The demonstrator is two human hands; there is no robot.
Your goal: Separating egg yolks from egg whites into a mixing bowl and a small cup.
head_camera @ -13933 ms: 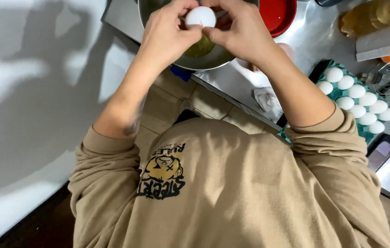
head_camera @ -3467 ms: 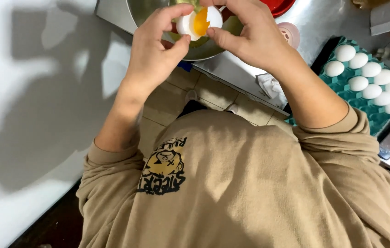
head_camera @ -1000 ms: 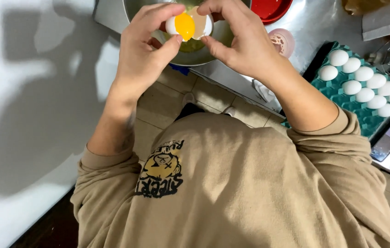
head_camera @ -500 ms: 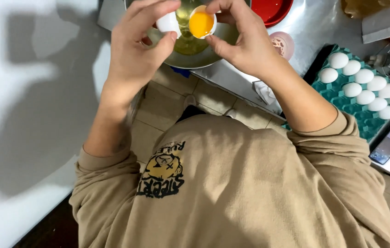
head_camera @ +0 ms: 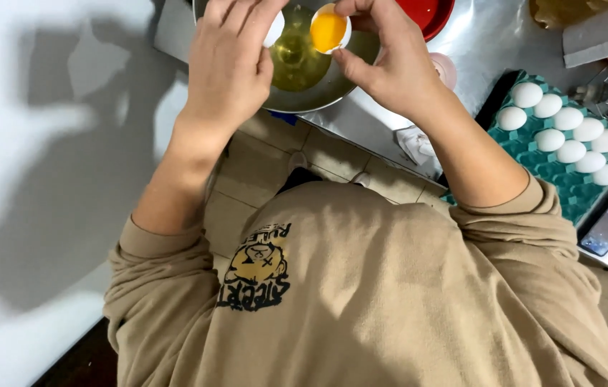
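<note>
Though closed around the yolk a second ago, now drawn apart into two pieces. Left hand (head_camera: 228,68) pinching the empty half shell (head_camera: 273,29) between thumb and fingertips; right hand (head_camera: 390,68) pinching the other half shell (head_camera: 343,39), held like a cup with the round orange yolk (head_camera: 328,30) whole inside. Likely means white poured off, yolk kept back. Just beneath both hands, metal bowl (head_camera: 332,89) with clear yellowish liquid pooled in it. Beyond the right hand, red bowl (head_camera: 434,16), then green tray (head_camera: 533,154) of white eggs.
</note>
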